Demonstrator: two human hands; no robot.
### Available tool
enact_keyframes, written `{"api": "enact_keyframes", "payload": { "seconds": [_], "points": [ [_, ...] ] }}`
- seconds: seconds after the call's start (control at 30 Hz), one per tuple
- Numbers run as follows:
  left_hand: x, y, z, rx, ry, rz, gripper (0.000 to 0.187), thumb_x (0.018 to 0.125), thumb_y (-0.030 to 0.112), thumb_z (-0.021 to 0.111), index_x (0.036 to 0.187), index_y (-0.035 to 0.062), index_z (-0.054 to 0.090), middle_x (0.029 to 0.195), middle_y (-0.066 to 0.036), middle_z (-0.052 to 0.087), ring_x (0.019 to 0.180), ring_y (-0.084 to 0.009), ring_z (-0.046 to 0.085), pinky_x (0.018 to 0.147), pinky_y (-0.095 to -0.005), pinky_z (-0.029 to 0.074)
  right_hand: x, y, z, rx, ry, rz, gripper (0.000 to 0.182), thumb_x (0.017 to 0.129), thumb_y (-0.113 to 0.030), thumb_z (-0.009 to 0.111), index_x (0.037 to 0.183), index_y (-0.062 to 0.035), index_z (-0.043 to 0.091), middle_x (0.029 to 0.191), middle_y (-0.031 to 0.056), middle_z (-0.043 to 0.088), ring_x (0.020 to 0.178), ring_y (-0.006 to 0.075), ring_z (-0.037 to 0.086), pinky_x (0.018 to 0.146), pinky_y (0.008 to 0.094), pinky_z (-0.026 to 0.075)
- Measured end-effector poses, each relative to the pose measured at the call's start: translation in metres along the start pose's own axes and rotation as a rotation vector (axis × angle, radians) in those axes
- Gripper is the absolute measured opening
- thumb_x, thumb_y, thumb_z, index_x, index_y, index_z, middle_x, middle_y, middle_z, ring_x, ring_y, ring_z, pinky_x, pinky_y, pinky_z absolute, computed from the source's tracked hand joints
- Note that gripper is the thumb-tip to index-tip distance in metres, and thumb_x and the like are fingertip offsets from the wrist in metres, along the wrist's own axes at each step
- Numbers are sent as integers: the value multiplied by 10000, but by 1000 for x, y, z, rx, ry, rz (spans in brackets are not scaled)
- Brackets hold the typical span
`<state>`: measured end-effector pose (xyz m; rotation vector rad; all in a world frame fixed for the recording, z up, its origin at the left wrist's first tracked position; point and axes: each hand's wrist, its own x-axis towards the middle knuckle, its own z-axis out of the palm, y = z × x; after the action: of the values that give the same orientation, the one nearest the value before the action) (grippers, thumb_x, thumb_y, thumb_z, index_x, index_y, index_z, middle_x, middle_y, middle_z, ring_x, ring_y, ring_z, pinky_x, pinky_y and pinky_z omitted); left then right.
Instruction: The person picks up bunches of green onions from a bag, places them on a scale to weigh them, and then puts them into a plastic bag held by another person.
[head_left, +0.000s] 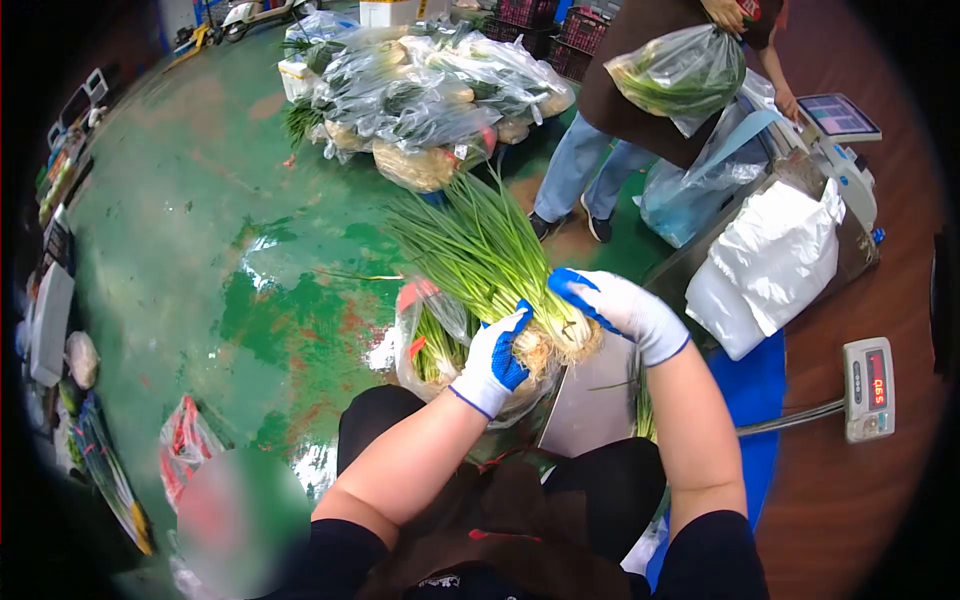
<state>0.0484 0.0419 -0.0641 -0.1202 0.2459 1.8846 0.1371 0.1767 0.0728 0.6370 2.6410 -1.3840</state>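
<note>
Both gloved hands grip 1 bunch of green onions [500,270] at its root end, above a clear bag [440,345]: left hand [495,360] closed underneath, right hand [620,305] wrapped over the top. Best to keep the roots level and the hold firm, so stalks stay together.
</note>
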Motion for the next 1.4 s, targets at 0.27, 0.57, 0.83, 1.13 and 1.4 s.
{"api": "enact_keyframes", "payload": {
  "seconds": [0.27, 0.57, 0.83, 1.13, 1.4],
  "points": [
    [1, 8, 7, -17, -46, 41, 257, 877, 77, 529, 1120, 0, 558, 1065, -133, 615, 981, -259, 604, 855, -397, 503, 4, -47, 16, -776, 39, 67, 993, 554, -501, 749, 1317, 24, 393, 1208, 250, 538, 1133, 317, 528, 954, 346, 421],
    [-14, 16, 37, 118, 63, 231, 380, 785, -94, 618, 1124, 56, 534, 1008, -90, 621, 890, -227, 625, 756, -380, 544, 16, -30, -4, -100, -86, 76, 456, 726, -83, 627, 1178, -72, 571, 765, 31, 605, 648, 113, 558, 585, 274, 473],
    [-14, 46, 26, 121, -135, 41, 386, 958, 239, 436, 1219, -41, 478, 1139, -229, 578, 992, -321, 601, 897, -412, 487, -69, 18, -79, 631, 198, 312, 714, 803, -30, 584, 1427, -187, 276, 858, 113, 607, 650, 206, 606, 585, 359, 528],
    [-32, 63, 37, 414, -83, 198, 423, 986, 276, 356, 1340, 49, 403, 1183, -154, 573, 914, -245, 620, 743, -362, 544, -214, 308, 65, -597, 649, 760, 784, 768, -328, 610, 1443, -130, 263, 1232, 182, 499, 1089, 285, 535, 871, 375, 449],
    [0, 34, 4, 541, -145, 31, 441, 966, 269, 403, 1354, 59, 399, 1131, -112, 585, 968, -212, 581, 843, -366, 480, -257, 372, 147, -549, 298, 1162, 843, 797, -585, 514, 1457, -156, 213, 1499, 151, 201, 1376, 315, 191, 1076, 511, 193]
  ]
}}
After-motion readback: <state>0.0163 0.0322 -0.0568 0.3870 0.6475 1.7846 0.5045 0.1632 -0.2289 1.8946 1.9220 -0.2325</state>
